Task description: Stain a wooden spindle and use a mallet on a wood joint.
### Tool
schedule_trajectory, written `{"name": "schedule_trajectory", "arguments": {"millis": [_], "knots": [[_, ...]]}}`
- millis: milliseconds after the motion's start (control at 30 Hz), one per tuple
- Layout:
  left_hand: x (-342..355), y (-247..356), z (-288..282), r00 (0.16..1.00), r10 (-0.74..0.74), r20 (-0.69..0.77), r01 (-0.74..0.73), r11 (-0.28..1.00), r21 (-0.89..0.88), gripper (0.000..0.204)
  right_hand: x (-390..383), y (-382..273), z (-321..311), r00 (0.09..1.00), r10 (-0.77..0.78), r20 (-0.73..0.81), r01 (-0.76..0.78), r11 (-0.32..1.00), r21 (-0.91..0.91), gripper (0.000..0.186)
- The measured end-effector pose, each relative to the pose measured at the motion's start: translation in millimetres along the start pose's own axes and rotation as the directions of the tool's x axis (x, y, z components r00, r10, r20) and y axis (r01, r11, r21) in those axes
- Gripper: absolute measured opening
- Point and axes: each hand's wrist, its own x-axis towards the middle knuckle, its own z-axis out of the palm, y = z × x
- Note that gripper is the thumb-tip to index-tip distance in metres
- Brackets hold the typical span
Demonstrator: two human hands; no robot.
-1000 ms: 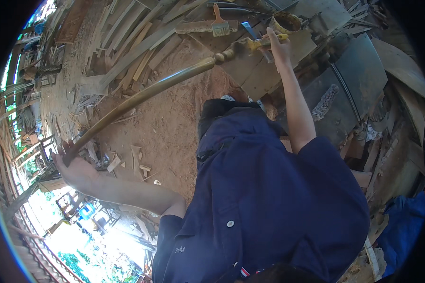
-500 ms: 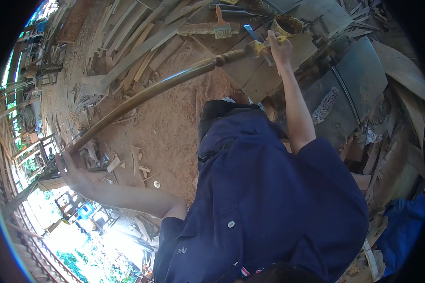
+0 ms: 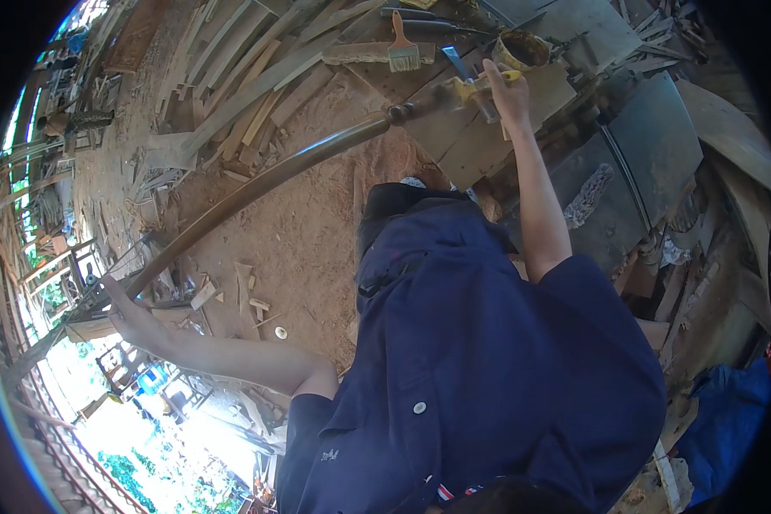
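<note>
A long, glossy brown turned wooden post [image 3: 257, 188] slants across the view from near left to far right, with a bead-like ring toward its far end. My right hand [image 3: 509, 96] is closed around a yellow-handled tool [image 3: 467, 90] against the post's far end; blur hides the tool's exact kind. At the near left end is my left hand [image 3: 141, 325], fingers stretched out beside the post. Whether it touches the wood I cannot tell.
An orange-handled paintbrush [image 3: 402, 47] lies on a wood offcut beyond the post. A stained round can [image 3: 522, 50] stands by my right hand. Long wooden strips [image 3: 231, 94] are heaped at the far left, and sheet panels [image 3: 651, 146] lie at the right. Sawdust covers the ground [image 3: 291, 231].
The post looks darker and seems to have rolled, its near end shifting slightly. My left hand has moved a little down from that end. The right hand has barely moved with its tool.
</note>
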Motion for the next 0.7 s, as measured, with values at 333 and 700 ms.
{"name": "schedule_trajectory", "arguments": {"millis": [333, 700], "knots": [[5.0, -21.4, -27.1, 0.959, 0.163, 0.232, -0.189, 0.977, 0.094, 0.067, -1.5, -2.8, 11.0, 0.995, -0.098, -0.034, 0.086, 0.961, -0.262, 0.036], [12.0, -30.5, -34.9, 0.932, -0.052, 0.358, -0.038, 0.97, 0.241, 0.052, 9.9, 3.3, 3.4, 0.937, -0.34, 0.076, 0.297, 0.667, -0.683, 0.036]]}}
